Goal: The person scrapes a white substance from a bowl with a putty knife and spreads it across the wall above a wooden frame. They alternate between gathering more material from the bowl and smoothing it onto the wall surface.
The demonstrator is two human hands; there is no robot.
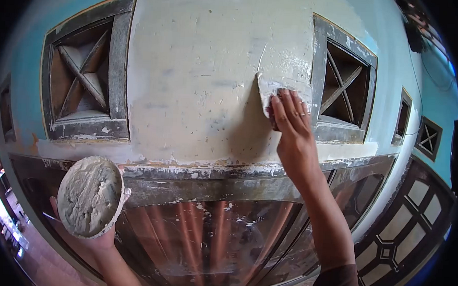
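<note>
My right hand (292, 115) is closed on a wide, flat scraper (270, 88) smeared with white paste. The blade lies against the cream wall (191, 80), just left of the right vent frame, and wet, shiny paste shows above it. At the lower left, my left hand (102, 239) holds up a round container of grey-white putty (89, 195) from below. The putty surface is lumpy and faces me; most of the fingers are hidden behind the container.
Wooden vents with crossed bars flank the patch, one left (83, 78) and one right (344, 89). Below runs a paint-spotted wooden ledge (212, 185) over glass panes with orange curtains (219, 239) behind. A panelled door (407, 222) stands at the right.
</note>
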